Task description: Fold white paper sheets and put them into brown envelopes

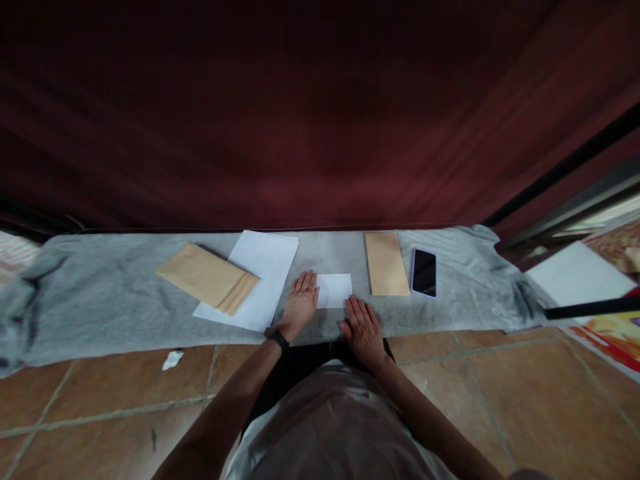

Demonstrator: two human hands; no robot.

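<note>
A small white rectangle of folded-looking paper (334, 291) lies flat on the grey cloth in front of me. My left hand (301, 301) rests flat on its left edge, fingers stretched out, a dark band round the wrist. At its lower right corner lies my right hand (364, 327), palm down with the fingers extended. Left of my hands, larger white sheets (267, 260) lie partly under a fanned stack of brown envelopes (203, 273). To the right sits another brown envelope or small stack (387, 264).
A phone (424, 273) with a dark screen lies right of the brown envelope. Grey cloth (125, 313) covers the narrow surface, backed by a dark red upright panel (320, 133). A white scrap (173, 360) lies on the tiled floor (450, 387). A white board-like piece (580, 273) stands far right.
</note>
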